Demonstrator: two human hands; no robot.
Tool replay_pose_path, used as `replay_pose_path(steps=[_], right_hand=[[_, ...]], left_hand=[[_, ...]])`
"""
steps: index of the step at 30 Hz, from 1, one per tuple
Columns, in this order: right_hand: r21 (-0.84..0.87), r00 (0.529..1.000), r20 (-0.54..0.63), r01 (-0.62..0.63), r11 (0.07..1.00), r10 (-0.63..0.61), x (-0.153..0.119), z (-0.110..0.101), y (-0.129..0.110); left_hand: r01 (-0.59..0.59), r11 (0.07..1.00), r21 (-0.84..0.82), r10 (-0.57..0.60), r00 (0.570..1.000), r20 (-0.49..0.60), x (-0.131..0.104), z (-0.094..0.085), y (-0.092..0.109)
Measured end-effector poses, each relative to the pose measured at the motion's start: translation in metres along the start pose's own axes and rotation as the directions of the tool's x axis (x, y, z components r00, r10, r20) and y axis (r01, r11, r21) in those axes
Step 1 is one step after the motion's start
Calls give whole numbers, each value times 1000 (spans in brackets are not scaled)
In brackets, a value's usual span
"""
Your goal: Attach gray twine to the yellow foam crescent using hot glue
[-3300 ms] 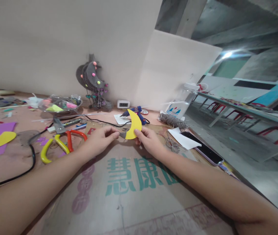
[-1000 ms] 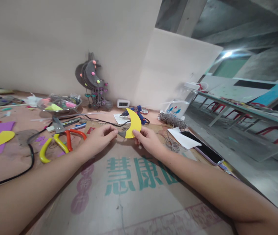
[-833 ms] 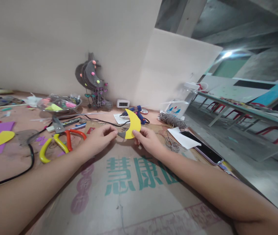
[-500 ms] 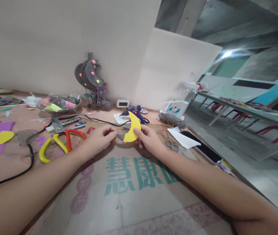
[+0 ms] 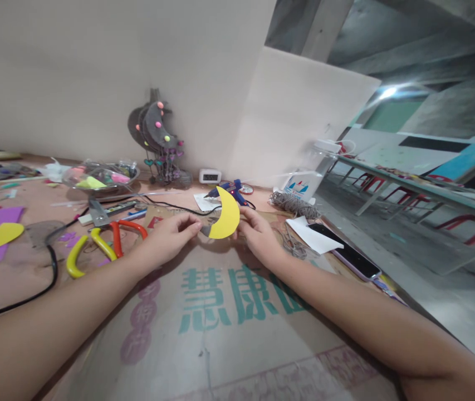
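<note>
A crescent moon cutout (image 5: pixel 228 217), yellow on its face with a grey lower tip, is held up over the cardboard (image 5: pixel 237 345). My left hand (image 5: pixel 176 233) is closed in a pinch on the grey tip. My right hand (image 5: pixel 258 234) is at the crescent's right edge, fingers bent around it, and its fingertips are partly hidden behind the yellow piece. Just beyond the crescent lies a blue glue gun (image 5: pixel 237 189) on a scrap of white paper (image 5: pixel 206 203).
To the left lie yellow-handled pliers (image 5: pixel 77 256), red-handled pliers (image 5: pixel 117 236), purple foam sheet (image 5: pixel 1 253) and a black cable (image 5: pixel 55 273). Grey crescent ornaments (image 5: pixel 156 125) stand by the wall near a small clock (image 5: pixel 210 176). Grey cord (image 5: pixel 295 205) and a phone (image 5: pixel 358 262) are at right.
The crescent has shifted slightly left and up. My right thumb has moved off its yellow face to the edge, while my left hand keeps its pinch on the tip.
</note>
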State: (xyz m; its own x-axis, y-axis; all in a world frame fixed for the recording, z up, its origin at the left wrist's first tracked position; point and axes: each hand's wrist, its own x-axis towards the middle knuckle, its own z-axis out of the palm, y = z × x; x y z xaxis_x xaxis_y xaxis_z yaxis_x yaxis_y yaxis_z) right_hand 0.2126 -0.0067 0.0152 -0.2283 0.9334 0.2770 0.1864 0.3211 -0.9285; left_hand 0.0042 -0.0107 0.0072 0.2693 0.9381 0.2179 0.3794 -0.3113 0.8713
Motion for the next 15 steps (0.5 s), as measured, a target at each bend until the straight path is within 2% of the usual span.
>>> replay_pose_path(steps=[2,5,10,15], right_hand=[[-5,997,61,-54,999,54,1,3,2],[-47,990,135,-42,998,48,1,6,2],[-203,995,77,-41,978,57,1,3,1],[-200,997,74,22,980,-7,1,2,-1]], left_hand=[[-3,1000,-3,3,1000,8,0,1,-1],[-6,1000,-3,6,1000,11,0,1,-1],[-35,997,62,32,999,41,-1,1,2],[-77,988,137,61,991,120,-3,1,8]])
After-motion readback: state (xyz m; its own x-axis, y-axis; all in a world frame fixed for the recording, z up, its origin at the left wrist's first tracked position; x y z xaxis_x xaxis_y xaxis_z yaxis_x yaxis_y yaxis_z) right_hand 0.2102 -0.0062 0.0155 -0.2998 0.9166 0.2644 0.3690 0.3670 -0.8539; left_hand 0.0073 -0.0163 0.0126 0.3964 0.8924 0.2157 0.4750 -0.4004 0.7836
